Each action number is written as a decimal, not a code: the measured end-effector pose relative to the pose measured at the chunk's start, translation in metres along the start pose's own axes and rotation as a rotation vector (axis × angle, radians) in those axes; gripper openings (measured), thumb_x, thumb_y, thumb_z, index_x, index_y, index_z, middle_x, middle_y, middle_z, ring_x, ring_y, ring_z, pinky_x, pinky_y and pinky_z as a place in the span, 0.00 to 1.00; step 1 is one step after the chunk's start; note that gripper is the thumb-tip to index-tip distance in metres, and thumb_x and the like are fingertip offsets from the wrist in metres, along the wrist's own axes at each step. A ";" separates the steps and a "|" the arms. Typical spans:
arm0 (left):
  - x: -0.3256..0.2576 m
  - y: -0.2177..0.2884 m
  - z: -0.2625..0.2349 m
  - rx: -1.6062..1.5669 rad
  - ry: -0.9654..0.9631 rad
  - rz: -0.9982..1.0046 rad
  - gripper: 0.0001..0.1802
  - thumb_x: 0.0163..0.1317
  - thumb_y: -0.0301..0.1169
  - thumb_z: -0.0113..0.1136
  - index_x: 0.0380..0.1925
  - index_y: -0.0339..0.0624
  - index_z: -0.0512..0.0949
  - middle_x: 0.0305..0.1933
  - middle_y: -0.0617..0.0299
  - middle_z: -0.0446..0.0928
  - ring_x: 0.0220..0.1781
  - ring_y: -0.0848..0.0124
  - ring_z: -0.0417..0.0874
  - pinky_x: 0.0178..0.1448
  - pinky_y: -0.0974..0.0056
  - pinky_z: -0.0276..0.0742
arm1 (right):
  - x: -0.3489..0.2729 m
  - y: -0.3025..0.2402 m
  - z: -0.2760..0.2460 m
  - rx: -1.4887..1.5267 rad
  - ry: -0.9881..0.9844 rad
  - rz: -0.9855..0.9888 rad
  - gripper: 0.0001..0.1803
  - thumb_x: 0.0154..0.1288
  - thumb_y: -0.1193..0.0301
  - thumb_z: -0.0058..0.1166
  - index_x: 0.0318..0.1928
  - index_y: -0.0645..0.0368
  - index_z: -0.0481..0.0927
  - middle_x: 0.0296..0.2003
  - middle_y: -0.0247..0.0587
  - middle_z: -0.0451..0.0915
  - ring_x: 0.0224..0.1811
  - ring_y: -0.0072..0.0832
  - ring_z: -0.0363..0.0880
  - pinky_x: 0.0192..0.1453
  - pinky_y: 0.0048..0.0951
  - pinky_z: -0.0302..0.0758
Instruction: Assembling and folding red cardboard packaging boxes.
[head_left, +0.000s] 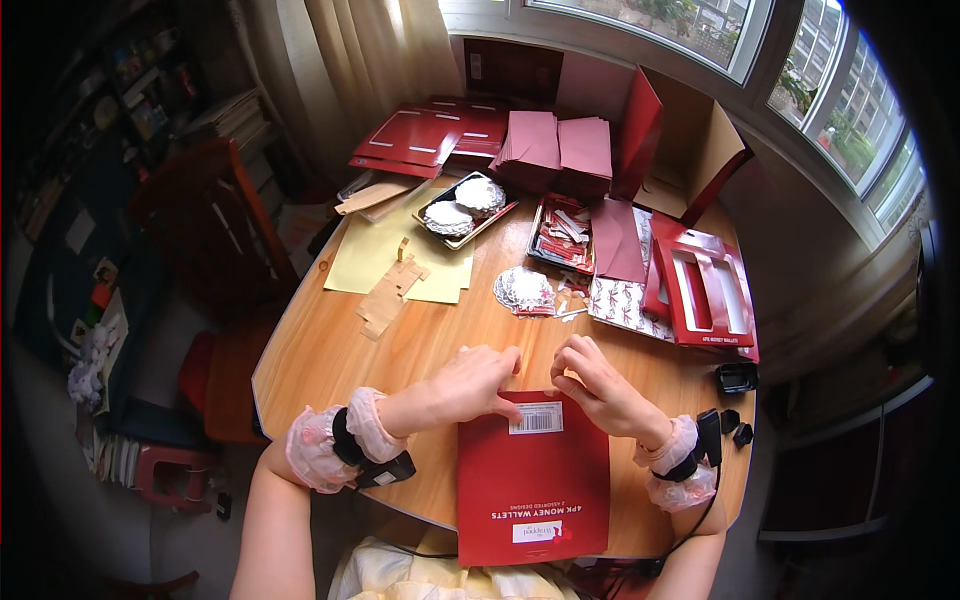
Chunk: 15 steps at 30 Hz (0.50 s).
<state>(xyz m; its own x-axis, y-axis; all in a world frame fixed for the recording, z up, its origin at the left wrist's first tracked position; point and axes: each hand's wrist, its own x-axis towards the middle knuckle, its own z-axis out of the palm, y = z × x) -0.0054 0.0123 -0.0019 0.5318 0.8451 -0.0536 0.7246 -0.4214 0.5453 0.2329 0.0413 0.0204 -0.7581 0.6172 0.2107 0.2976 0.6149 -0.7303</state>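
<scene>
A flat red cardboard packet (535, 470) lies at the table's near edge, its printing upside down to me. A white barcode label (537, 419) sits near its far edge. My left hand (472, 383) is over the packet's far left corner, thumb resting beside the label and index finger apart from it. My right hand (597, 388) is above the far right corner, fingers curled into a pinch. Whatever is between those fingertips, if anything, is too small to make out.
Beyond my hands lie a pile of round white stickers (523, 291), a tray of small red-and-white strips (561, 236) and a tray of silvery discs (464, 210). Red window-cut sleeves (708, 290) lie right; pink envelopes (584, 146) and an open red box (690, 150) stand behind.
</scene>
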 end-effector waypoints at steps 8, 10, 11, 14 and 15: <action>0.014 0.003 -0.019 -0.332 -0.361 -0.055 0.24 0.58 0.45 0.69 0.43 0.34 0.83 0.38 0.50 0.84 0.40 0.59 0.85 0.48 0.60 0.79 | -0.001 -0.002 -0.002 -0.057 -0.020 -0.058 0.06 0.67 0.77 0.53 0.39 0.60 0.68 0.39 0.46 0.66 0.44 0.44 0.66 0.50 0.37 0.67; 0.017 -0.006 -0.010 -0.496 -0.374 0.009 0.23 0.61 0.43 0.67 0.46 0.35 0.82 0.38 0.53 0.85 0.39 0.66 0.84 0.48 0.63 0.79 | -0.001 -0.006 -0.003 0.003 -0.050 -0.014 0.06 0.68 0.77 0.52 0.39 0.61 0.68 0.39 0.46 0.66 0.43 0.44 0.68 0.49 0.36 0.68; 0.017 -0.010 -0.006 -0.497 -0.370 0.007 0.23 0.61 0.43 0.67 0.46 0.35 0.82 0.38 0.53 0.85 0.39 0.66 0.84 0.48 0.63 0.79 | -0.002 -0.007 -0.003 0.064 -0.077 0.032 0.06 0.68 0.78 0.52 0.39 0.61 0.68 0.39 0.46 0.66 0.42 0.44 0.69 0.48 0.36 0.70; 0.021 -0.014 0.001 -0.843 -0.425 -0.005 0.21 0.63 0.40 0.65 0.48 0.34 0.82 0.39 0.57 0.86 0.40 0.73 0.83 0.46 0.66 0.79 | -0.006 -0.005 -0.005 0.063 -0.084 0.064 0.05 0.69 0.79 0.51 0.39 0.62 0.68 0.39 0.46 0.67 0.40 0.43 0.71 0.46 0.34 0.73; 0.022 -0.013 -0.002 -0.830 -0.451 -0.032 0.21 0.63 0.38 0.65 0.50 0.34 0.81 0.40 0.59 0.86 0.40 0.76 0.82 0.46 0.68 0.79 | -0.006 -0.005 -0.006 0.064 -0.085 0.064 0.05 0.69 0.79 0.51 0.39 0.62 0.68 0.39 0.46 0.67 0.40 0.43 0.71 0.46 0.34 0.73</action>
<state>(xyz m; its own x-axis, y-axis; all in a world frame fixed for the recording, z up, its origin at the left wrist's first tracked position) -0.0041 0.0368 -0.0090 0.7621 0.5724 -0.3027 0.2909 0.1150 0.9498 0.2397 0.0372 0.0262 -0.7863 0.6083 0.1085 0.3114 0.5417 -0.7808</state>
